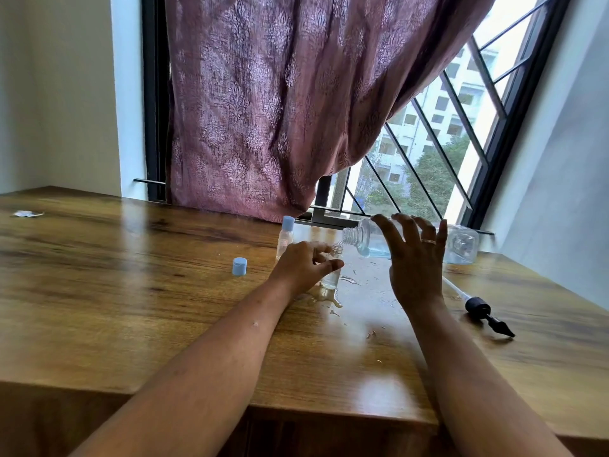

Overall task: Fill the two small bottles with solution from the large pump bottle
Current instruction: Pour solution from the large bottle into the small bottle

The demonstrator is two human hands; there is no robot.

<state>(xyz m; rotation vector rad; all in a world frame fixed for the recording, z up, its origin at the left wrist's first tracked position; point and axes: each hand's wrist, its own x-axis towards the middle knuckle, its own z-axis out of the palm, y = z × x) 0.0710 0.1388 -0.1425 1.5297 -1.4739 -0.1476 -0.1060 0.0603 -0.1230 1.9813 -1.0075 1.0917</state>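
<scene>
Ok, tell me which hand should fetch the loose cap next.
Left, probably: the cap lies nearest the left hand, though it holds the small bottle; the right hand grips the tilted large bottle farther off.

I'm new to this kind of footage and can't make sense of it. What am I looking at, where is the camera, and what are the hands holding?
There is no robot here. One camera, worn on a person's head, looks down at their bare hands. The left hand pinches an open small bottle standing on the wooden table. The right hand holds the large bottle tipped toward its mouth. Nearby are a capped small bottle, a loose blue cap, the removed pump and spilled liquid.
</scene>
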